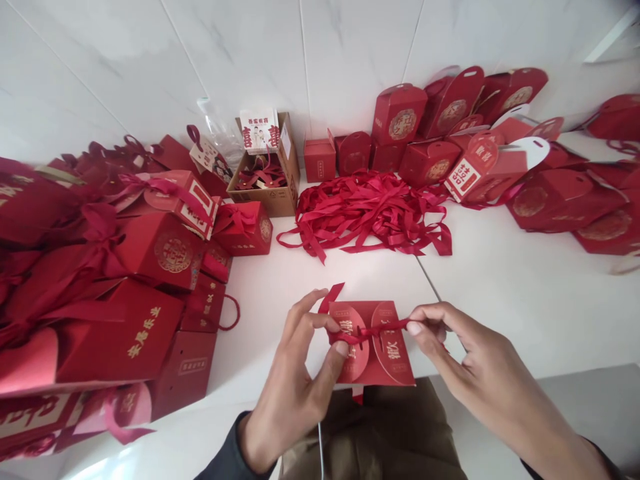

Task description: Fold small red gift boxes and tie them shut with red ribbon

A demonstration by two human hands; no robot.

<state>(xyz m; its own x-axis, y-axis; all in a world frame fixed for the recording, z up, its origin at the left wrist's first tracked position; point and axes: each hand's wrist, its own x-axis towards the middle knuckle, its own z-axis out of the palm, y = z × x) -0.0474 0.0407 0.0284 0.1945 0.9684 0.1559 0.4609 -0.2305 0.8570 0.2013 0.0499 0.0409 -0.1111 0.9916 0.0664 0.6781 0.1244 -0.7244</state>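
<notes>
A red box with gold lettering and two rounded flaps lies near the table's front edge. Red ribbon runs across its top through slots in the flaps. On the left side of the box, my left hand pinches the ribbon between thumb and fingers, and a ribbon end sticks up behind those fingers. At the right edge of the box, my right hand grips the ribbon's other part, which is drawn taut and twisted. A short ribbon end hangs below the box's front edge.
Loose red ribbons are heaped behind the box on the white table. Finished-looking red boxes with bows are piled at left. A cardboard box holds small items. More red boxes stand at the back right, along the wall.
</notes>
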